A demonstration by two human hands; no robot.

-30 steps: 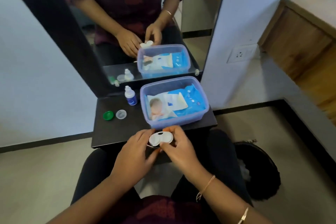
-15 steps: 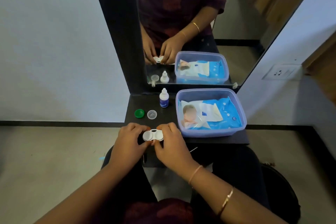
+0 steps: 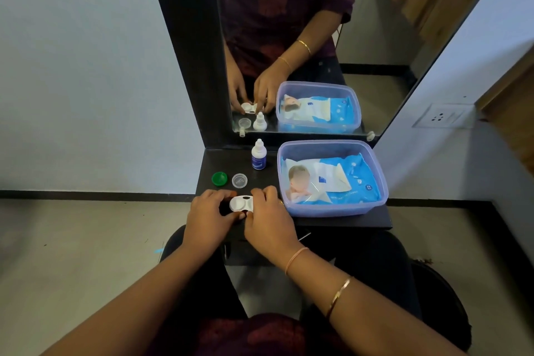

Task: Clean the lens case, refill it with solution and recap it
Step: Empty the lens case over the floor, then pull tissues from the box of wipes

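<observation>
Lens case (image 3: 242, 203) lowered from above shelf edge onto black shelf (image 3: 341, 220), near front edge. Left hand (image 3: 208, 216) gripping left end, right hand (image 3: 267, 218) gripping right end, fingers closed on it. Green cap (image 3: 219, 178) and clear cap (image 3: 239, 180) lying just behind, apart from case. Solution bottle (image 3: 258, 155) upright near mirror (image 3: 375, 37). Blue tub (image 3: 375, 170) with wipes pack (image 3: 341, 182) at right.

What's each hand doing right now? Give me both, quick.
Left hand: fingers closed on the left end of the white lens case.
Right hand: fingers closed on the case's right end.
</observation>
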